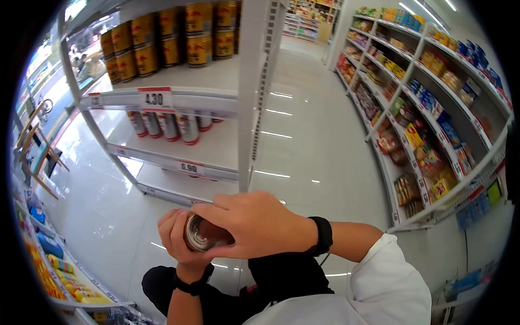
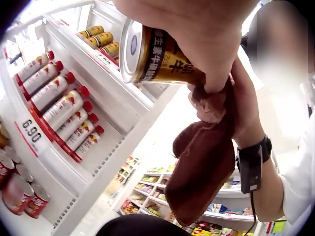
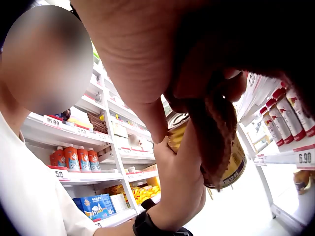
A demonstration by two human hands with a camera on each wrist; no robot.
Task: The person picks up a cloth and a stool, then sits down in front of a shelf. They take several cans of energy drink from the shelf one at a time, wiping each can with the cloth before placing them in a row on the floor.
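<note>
A gold drink can with dark lettering is gripped by my left hand, its metal end facing up in the head view. In the left wrist view the same can lies sideways beneath that hand. My right hand reaches across the can from the other side and holds a dark brown cloth, which hangs down below the fingers. From the right wrist, the cloth is seen pressed against the side of the can. Some of the right fingers are hidden behind the cloth.
A white shelf unit stands in front, with gold cans on an upper level and white-and-red bottles below. Stocked shelves run along the right. More goods sit on a low shelf at left, near a wooden chair.
</note>
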